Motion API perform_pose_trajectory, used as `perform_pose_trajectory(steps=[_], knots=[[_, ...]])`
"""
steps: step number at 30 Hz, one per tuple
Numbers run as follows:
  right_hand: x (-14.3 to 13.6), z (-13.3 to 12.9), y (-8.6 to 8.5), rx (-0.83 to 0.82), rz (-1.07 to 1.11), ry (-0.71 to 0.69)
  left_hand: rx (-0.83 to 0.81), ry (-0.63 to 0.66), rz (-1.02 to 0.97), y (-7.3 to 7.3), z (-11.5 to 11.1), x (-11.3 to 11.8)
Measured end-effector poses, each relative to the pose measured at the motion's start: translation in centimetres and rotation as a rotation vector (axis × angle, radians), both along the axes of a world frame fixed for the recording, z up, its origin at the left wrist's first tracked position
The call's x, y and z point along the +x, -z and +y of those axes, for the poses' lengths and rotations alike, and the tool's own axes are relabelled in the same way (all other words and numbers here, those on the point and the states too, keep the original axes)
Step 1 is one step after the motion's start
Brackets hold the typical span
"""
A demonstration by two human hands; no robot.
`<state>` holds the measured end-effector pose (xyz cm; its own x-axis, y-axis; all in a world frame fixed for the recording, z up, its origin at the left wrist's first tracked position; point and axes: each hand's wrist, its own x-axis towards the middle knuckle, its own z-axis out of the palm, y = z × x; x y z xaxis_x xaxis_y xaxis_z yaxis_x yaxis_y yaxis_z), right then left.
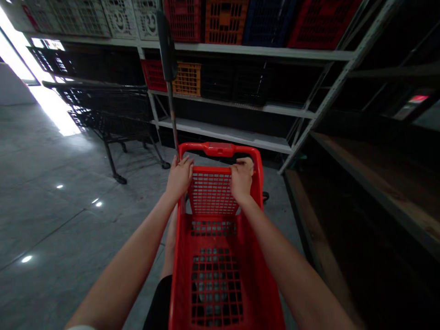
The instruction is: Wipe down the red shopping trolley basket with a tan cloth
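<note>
A red plastic shopping cart (182,275) stands right in front of me, with grid openings in its floor and a red mesh panel (211,192) at the handle end. My left hand (179,178) grips the cart's left rim near the panel's upper corner, fingers bent over the edge. At the panel's right upper corner, my right hand (241,181) is closed on a small beige cloth (248,163), its thumb by the panel's top edge. Past both hands runs the cart's red handle (220,148). The inside of the cart holds nothing that I can see.
A black shopping cart (110,107) stands at the left. Behind, a white metal rack (268,52) holds coloured crates (225,20). A grey pole (172,110) rises beside the red cart's left front corner. Dark wooden shelves (378,178) line the right. Grey tile floor (68,220) spreads leftward.
</note>
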<state>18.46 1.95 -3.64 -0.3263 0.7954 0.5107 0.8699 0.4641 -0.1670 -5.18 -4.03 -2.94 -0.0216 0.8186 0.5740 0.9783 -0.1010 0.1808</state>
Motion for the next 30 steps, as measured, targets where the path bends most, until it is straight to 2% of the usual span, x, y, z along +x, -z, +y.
perform_pose_trajectory(steps=[3, 6, 9, 11, 13, 17, 20, 22, 26, 28, 30], knots=[[-4.7, -1.2, -0.2, -0.056, 0.052, -0.06, 0.018, 0.006, -0.092, 0.4, -0.3, -0.1], [-9.7, -2.5, -0.5, -0.083, 0.115, -0.236, 0.016, 0.028, -0.159, 0.5, -0.4, -0.3], [-12.6, -3.0, -1.1, -0.097, 0.176, -0.363, -0.002, 0.047, -0.246, 0.6, -0.3, -0.7], [-12.2, -2.5, -1.2, -0.095, 0.206, -0.378, -0.012, 0.062, -0.293, 0.6, -0.4, -0.9], [-9.8, -1.6, -0.9, -0.063, 0.209, -0.338, -0.012, 0.071, -0.32, 0.7, -0.5, -0.9], [-2.9, 0.0, 0.7, 0.015, 0.184, -0.068, 0.006, 0.08, -0.368, 0.9, -0.6, -0.3], [-0.9, 0.2, 1.1, -0.002, 0.16, 0.013, 0.027, 0.092, -0.442, 1.0, -0.6, 0.1], [-2.4, -0.3, 0.8, -0.027, 0.139, -0.039, 0.053, 0.124, -0.506, 1.1, -0.7, 0.2], [-9.1, -1.8, 0.6, -0.048, 0.119, -0.262, 0.104, 0.215, -0.602, 1.4, -1.0, -0.1], [-12.1, -2.2, 1.1, -0.023, 0.144, -0.335, 0.113, 0.228, -0.63, 1.6, -1.0, -0.5], [-13.5, -2.2, 2.2, 0.042, 0.169, -0.404, 0.115, 0.227, -0.648, 1.7, -0.9, -0.9]])
